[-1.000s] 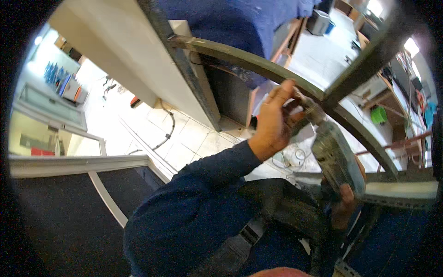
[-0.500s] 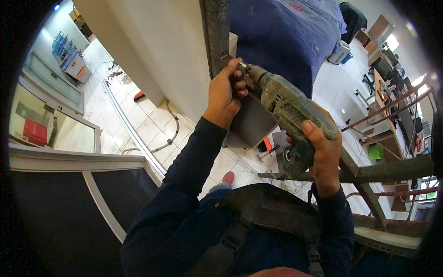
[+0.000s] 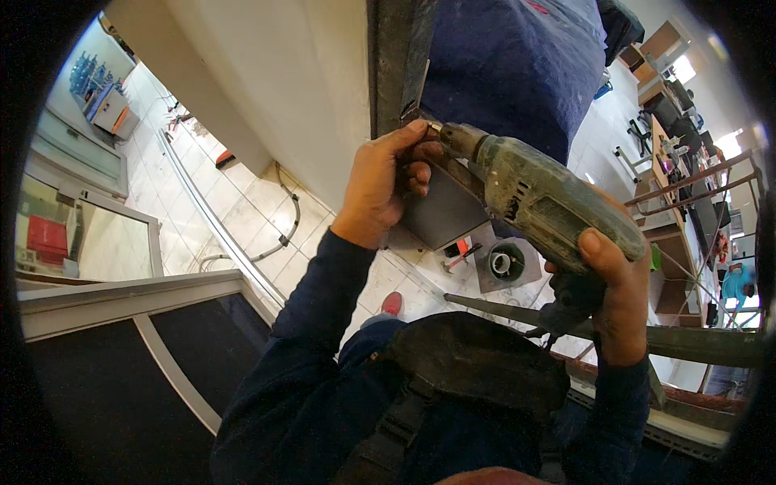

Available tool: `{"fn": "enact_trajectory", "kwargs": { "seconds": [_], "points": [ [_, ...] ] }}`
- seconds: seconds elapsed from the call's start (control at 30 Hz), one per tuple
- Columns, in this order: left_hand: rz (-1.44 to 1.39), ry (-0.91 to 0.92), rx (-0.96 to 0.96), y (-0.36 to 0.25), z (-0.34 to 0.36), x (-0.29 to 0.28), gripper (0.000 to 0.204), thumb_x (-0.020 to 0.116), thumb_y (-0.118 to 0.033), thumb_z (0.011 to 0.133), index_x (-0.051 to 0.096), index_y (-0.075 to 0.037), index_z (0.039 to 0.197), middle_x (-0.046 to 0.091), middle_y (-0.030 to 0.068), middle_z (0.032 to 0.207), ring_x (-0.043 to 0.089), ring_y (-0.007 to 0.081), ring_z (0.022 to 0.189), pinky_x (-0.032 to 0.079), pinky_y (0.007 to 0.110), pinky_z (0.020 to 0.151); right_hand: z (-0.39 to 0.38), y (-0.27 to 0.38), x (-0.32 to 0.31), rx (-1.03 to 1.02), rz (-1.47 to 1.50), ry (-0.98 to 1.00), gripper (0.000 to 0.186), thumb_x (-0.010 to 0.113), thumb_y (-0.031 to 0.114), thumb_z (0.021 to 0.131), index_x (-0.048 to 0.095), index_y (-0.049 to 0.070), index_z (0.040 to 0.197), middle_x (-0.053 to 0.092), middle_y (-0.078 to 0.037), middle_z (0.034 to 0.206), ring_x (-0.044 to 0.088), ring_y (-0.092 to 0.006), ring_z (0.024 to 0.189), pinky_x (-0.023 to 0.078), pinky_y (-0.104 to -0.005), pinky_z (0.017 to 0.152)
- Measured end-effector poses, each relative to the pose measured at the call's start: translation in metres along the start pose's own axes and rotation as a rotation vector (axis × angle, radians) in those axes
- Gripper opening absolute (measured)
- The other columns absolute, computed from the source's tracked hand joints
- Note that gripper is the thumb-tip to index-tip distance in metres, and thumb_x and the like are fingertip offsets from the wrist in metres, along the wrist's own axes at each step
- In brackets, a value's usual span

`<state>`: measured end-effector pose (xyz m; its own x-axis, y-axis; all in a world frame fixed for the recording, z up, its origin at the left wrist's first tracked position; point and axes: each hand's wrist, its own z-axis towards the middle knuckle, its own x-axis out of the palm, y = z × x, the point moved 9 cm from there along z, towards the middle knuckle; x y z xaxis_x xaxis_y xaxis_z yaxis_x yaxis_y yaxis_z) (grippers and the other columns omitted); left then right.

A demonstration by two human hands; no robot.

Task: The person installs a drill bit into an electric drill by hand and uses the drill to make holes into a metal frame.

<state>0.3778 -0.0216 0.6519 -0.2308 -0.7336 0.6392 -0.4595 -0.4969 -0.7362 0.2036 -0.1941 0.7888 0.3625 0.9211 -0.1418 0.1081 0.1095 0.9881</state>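
Dusty green, a power drill point(image 3: 558, 198) is resting in the grasp of the right hand point(image 3: 618, 283), its bit point(image 3: 436, 128) pointing toward the right edge of a dark post point(image 3: 394, 65). The left hand point(image 3: 378, 182) is curling narrowly beside the bit; the view is not showing whether its fingers are gripping it.

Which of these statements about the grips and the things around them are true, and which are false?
1. The right grip holds the drill. True.
2. The hammer lies on the floor. True.
3. The left grip holds the hammer. False: it is at the drill's front end.
4. The visible shoe is green. False: it is red.
5. The big cloth beyond the drill is blue. True.
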Motion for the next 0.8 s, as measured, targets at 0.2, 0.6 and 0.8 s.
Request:
{"fn": "enact_trajectory", "kwargs": {
  "seconds": [0.2,0.6,0.8],
  "points": [
    [0.1,0.077,0.012,-0.005,0.001,-0.003,0.029,0.059,-0.028,0.093,0.066,-0.001,0.099,0.069,0.0103,0.079,0.059,0.0151,0.053,0.046,0.026,0.048,-0.003,0.005,-0.002,-0.01,-0.059,0.025,0.066,0.075,0.031,0.077,0.054,-0.007,0.127,0.068,-0.017,0.107,0.068,-0.02,0.088,0.057,-0.0305,0.076],
    [1.418,0.013,1.198,-0.075,-0.039,0.038,0.028,0.067,-0.015,0.089,0.069,-0.02,0.117,0.067,0.0038,0.088,0.066,0.0213,0.069,0.052,0.031,0.058,0.0,-0.015,-0.014,-0.016,-0.05,-0.075,0.077,0.072,0.042,0.074,0.05,-0.008,0.128,0.066,-0.02,0.098,0.069,-0.0211,0.072,0.058,-0.0284,0.058],
    [1.691,0.149,1.099,-0.08,-0.029,0.045,0.028,0.07,-0.013,0.085,0.073,-0.023,0.111,0.066,0.0024,0.087,0.066,0.023,0.072,0.053,0.033,0.062,0.002,-0.025,-0.019,-0.013,-0.051,-0.053,0.079,0.072,0.044,0.074,0.049,-0.007,0.13,0.067,-0.019,0.097,0.069,-0.0209,0.07,0.058,-0.0291,0.059]
  ]
}}
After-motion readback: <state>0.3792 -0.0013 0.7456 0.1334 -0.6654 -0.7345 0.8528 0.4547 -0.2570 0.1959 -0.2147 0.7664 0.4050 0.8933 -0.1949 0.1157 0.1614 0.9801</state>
